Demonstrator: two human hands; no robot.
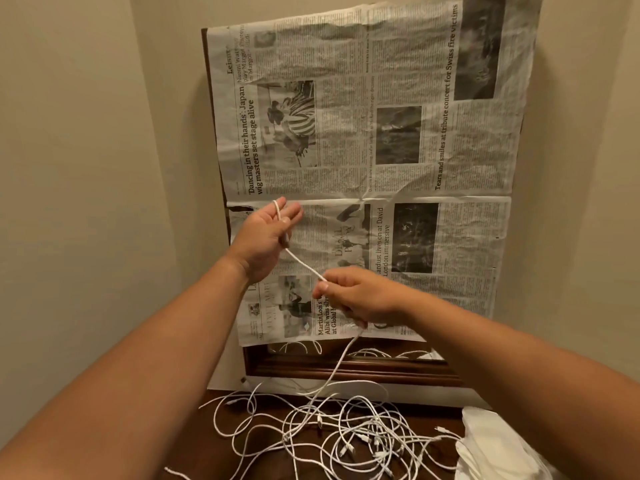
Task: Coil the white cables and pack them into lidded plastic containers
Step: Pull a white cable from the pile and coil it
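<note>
Head view: I see a white cable taut between hands.
The left hand hooks it over a finger; the right hand pinches it nearer, above the tangle.

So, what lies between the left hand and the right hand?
In the head view, a straight stretch of white cable runs from the left hand to the right hand.

Tangled cables cover the tabletop, a white bundle fills its right corner, a papered mirror walls the back.
</note>
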